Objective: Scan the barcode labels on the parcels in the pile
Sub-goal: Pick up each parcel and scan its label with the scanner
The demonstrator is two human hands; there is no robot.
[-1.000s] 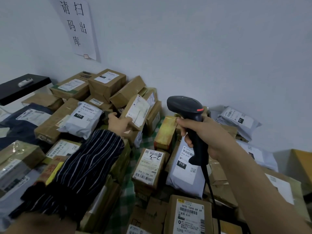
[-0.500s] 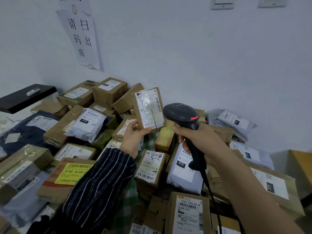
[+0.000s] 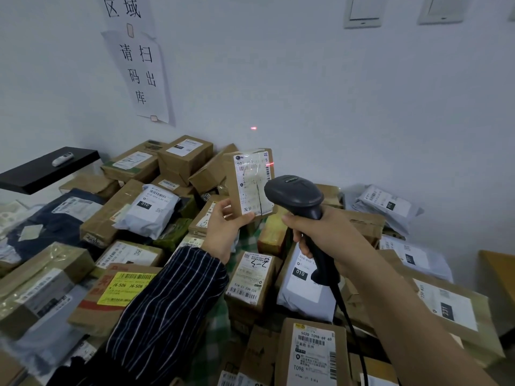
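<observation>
Lifted clear of the pile (image 3: 117, 215) since a second earlier, when the left hand (image 3: 225, 228) was only reaching it among the boxes: one small cardboard parcel (image 3: 232, 188), held upright above the heap, near the wall. Red scanner light, not seen in the earlier frames, had also come on. Parcel's white label (image 3: 252, 185), one, faced the person, with a dark crease down its lower half. Left hand, in a dark striped sleeve (image 3: 167, 302), pinched the parcel's lower end, thumb across the label's bottom edge, fingers behind the box. Right hand (image 3: 331, 238), forearm bare, had its fingers curled round the handle of one black scanner (image 3: 295, 192). Scanner head sat just right of and below the parcel; whether the two touched could not be told. Cable (image 3: 351, 324), one, black, ran down from the handle's foot. Red marks, two: one short streak (image 3: 269, 164) at the label's right edge, one spot (image 3: 253, 128) on the wall above. Pile lay on a green checked cloth (image 3: 217, 313): mostly brown boxes, too overlapped to count. Also in it: two pale bags tagged "010", one left of the hands (image 3: 147, 215) and one beneath the scanner handle (image 3: 301, 291); one dark blue bag (image 3: 55, 221); one yellow sticker (image 3: 125, 288) marked "J6-506". On the wall: two paper notices (image 3: 139, 76), one above the other, and two switch plates (image 3: 362, 11). Black shelf (image 3: 41, 175), one, at left, bore one small white device (image 3: 62, 159).
</observation>
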